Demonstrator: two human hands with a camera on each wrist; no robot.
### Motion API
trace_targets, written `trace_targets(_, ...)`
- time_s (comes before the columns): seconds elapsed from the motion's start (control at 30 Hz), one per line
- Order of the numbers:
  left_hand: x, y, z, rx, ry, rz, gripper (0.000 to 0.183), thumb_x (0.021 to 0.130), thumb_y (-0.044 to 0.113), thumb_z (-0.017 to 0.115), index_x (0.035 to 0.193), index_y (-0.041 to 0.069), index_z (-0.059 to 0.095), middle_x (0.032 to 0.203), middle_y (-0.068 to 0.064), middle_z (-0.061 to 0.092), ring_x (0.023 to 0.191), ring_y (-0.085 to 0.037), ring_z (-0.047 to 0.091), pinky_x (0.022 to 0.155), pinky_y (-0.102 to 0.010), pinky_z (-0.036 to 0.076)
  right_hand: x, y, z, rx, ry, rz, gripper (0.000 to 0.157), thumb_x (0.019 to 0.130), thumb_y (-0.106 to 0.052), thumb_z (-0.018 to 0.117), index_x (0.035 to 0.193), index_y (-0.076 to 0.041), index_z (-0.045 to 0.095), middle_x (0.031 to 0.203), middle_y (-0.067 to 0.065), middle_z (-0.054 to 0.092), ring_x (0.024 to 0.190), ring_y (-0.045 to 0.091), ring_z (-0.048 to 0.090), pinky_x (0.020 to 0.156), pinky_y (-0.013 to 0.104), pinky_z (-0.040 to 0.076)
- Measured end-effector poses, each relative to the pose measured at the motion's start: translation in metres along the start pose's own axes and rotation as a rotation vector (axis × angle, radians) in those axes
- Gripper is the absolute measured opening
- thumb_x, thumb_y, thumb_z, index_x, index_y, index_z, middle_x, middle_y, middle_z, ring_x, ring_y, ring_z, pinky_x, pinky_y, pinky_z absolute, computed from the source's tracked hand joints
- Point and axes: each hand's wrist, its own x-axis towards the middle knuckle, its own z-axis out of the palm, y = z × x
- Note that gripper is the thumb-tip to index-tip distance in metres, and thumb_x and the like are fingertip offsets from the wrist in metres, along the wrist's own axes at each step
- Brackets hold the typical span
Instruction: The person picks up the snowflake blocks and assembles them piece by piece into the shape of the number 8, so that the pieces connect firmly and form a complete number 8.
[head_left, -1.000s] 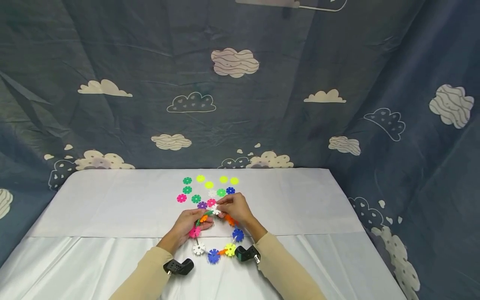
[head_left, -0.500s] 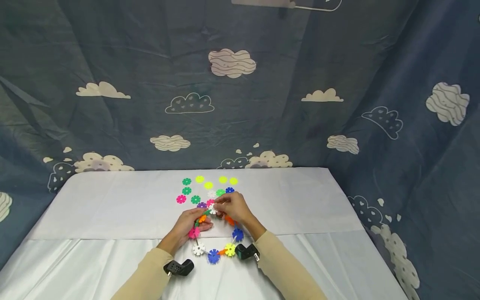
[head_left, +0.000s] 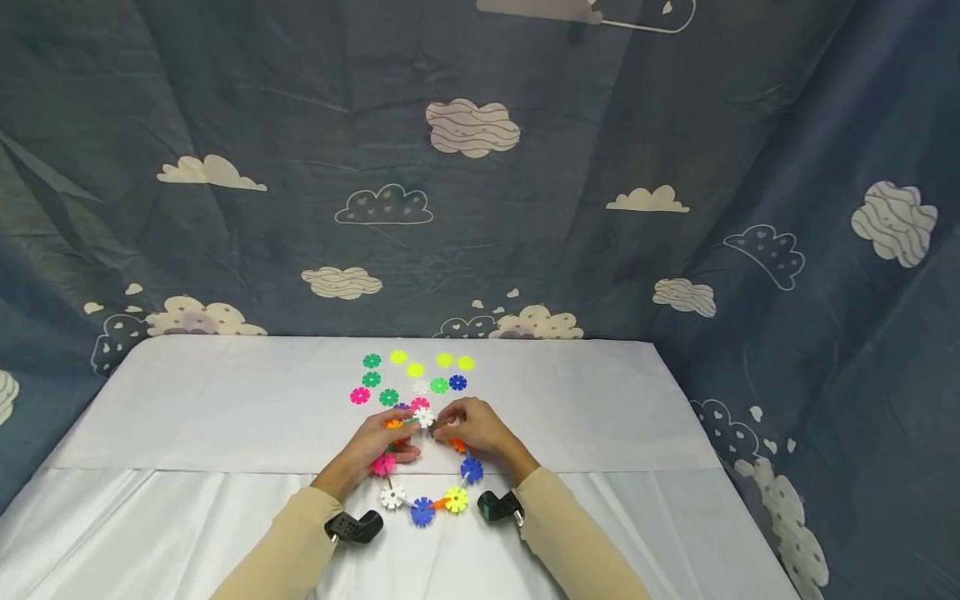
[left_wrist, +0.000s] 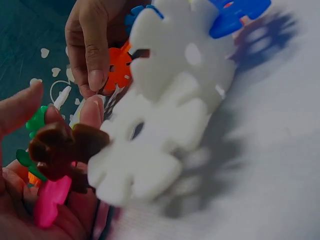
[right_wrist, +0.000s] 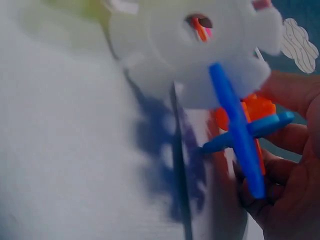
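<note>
1. Seemingly joining ends — the disc chain [head_left: 423, 512] loops on white cloth [head_left: 225, 417].
2. Left hand [head_left: 380, 436] pinches it beside a white disc [head_left: 423, 417]; right hand [head_left: 478, 426] pinches a brown piece [head_left: 432, 427].
3. Next likely calls for careful aligning.

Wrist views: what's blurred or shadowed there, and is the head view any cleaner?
Left wrist: white pieces soft-edged, grey shadow across the cloth. Right wrist: yellow piece blurred at upper left, bluish shadow below the white piece. Head: evenly lit, loose discs distinguishable by colour.
</note>
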Motion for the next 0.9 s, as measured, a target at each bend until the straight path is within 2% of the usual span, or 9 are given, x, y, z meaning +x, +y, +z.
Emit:
trace_targets(0.2, 0.0008, -0.0013, 0.0021, 0.039, 0.016, 0.022, 0.043, 0.095, 0.008, 0.059, 0.134, -0.007, 0.048, 0.079, -0.009, 0.06, 0.063, -0.015, 0.067, 0.065, -0.03, 0.06, -0.0011, -0.0006, 0.001, 0.001, 0.003, -0.013, 0.023, 0.08, -0.02, 0.079, 0.096, -0.007, 0.07, 0.082, -0.002, 0.062, 0.071, 0.011, 0.047, 0.062, 0.022, 0.039)
trace_targets(0.3, 0.0029, -0.0031, 0.0022, 0.033, 0.017, 0.039, 0.042, 0.096, 0.007, 0.057, 0.134, -0.009, 0.046, 0.076, -0.008, 0.058, 0.061, -0.015, 0.067, 0.064, -0.03, 0.06, -0.002, 0.0007, 0.0004, 0.06, 0.028, -0.031, 0.024, 0.079, -0.014, 0.079, 0.097, -0.003, 0.067, 0.082, 0.001, 0.063, 0.07, 0.01, 0.05, 0.062, 0.02, 0.043)
trace_targets(0.43, 0.0044, -0.004, 0.0027, 0.031, 0.029, 0.049, 0.039, 0.097, 0.006, 0.056, 0.132, -0.008, 0.048, 0.084, -0.011, 0.064, 0.063, -0.017, 0.068, 0.062, -0.03, 0.06, -0.0045, 0.0024, -0.0001, 0.166, 0.067, -0.054, 0.026, 0.079, -0.006, 0.077, 0.099, 0.002, 0.063, 0.081, 0.005, 0.066, 0.068, 0.008, 0.054, 0.059, 0.02, 0.047)
trace_targets(0.53, 0.0038, -0.0044, 0.003, 0.037, 0.033, 0.061, 0.037, 0.097, 0.007, 0.055, 0.13, -0.009, 0.049, 0.092, -0.015, 0.069, 0.064, -0.019, 0.069, 0.062, -0.03, 0.06, -0.0065, 0.0022, 0.0005, 0.204, 0.088, -0.068, 0.026, 0.079, -0.003, 0.076, 0.1, 0.002, 0.062, 0.079, 0.005, 0.066, 0.065, 0.008, 0.054, 0.056, 0.019, 0.046)
trace_targets(0.73, 0.0026, -0.0047, 0.0041, 0.038, 0.02, 0.073, 0.035, 0.098, 0.007, 0.054, 0.128, -0.01, 0.05, 0.095, -0.017, 0.07, 0.063, -0.018, 0.069, 0.062, -0.031, 0.06, -0.0084, 0.0015, 0.0009, 0.18, 0.112, -0.086, 0.026, 0.078, -0.003, 0.076, 0.099, 0.0, 0.062, 0.078, 0.0, 0.062, 0.067, 0.008, 0.054, 0.059, 0.018, 0.046)
trace_targets(0.9, 0.0015, -0.0033, 0.0052, 0.054, 0.029, 0.058, 0.034, 0.098, 0.009, 0.055, 0.126, -0.008, 0.052, 0.093, -0.014, 0.07, 0.064, -0.019, 0.069, 0.062, -0.03, 0.06, -0.0082, 0.0009, 0.0016, 0.206, 0.081, -0.073, 0.028, 0.08, -0.004, 0.075, 0.104, 0.001, 0.063, 0.083, 0.004, 0.064, 0.069, 0.009, 0.055, 0.061, 0.02, 0.048)
